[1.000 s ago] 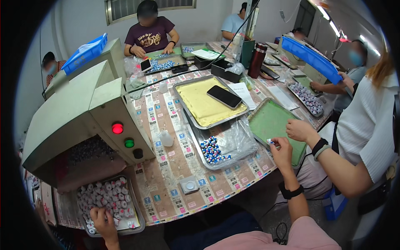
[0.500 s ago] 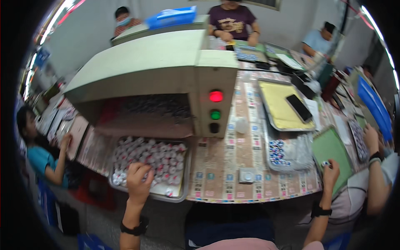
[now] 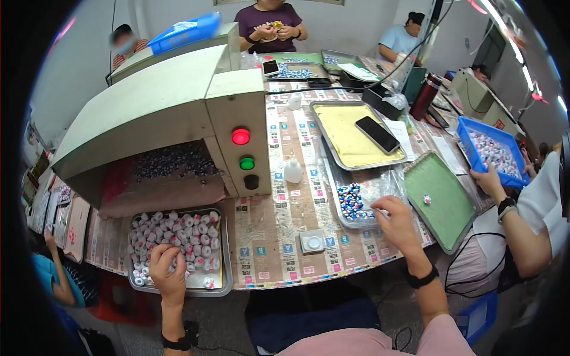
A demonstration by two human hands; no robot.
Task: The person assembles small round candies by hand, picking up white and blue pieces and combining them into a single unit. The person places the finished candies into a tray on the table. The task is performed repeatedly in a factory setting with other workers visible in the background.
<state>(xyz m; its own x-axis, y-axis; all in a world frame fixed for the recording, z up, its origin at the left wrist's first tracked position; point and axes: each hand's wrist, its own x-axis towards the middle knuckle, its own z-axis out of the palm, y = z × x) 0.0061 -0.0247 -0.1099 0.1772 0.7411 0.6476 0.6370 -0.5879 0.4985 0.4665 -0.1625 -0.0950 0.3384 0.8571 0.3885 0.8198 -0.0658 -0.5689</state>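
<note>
My left hand [image 3: 168,274] is over the near edge of a metal tray [image 3: 226,261] at the left, its fingers curled together in a pinch. Whatever it may hold is too hidden to name. Many white round cap-like pieces [image 3: 193,240] with pink marks fill the tray. On the right, my right hand [image 3: 399,226] reaches over a clear plastic-lined tray [image 3: 380,188], thumb and forefinger apart. Just left of its fingertips lies a pile of small blue, white and red pieces [image 3: 351,200]. One small piece [image 3: 427,199] stands on the green tray [image 3: 440,215] beyond that hand.
A beige machine [image 3: 237,98] with red and green lights rises behind the left tray. A small square white container [image 3: 312,241] and a white squeeze bottle [image 3: 293,171] stand mid-table. A phone [image 3: 377,134] lies on a yellow-lined tray [image 3: 332,130]. A co-worker holds a blue basket [image 3: 496,153] at the right.
My right hand has moved left from the green tray to the small-piece pile; the piece it held now stands on the green tray. My left hand stays over its tray. The view has shifted.
</note>
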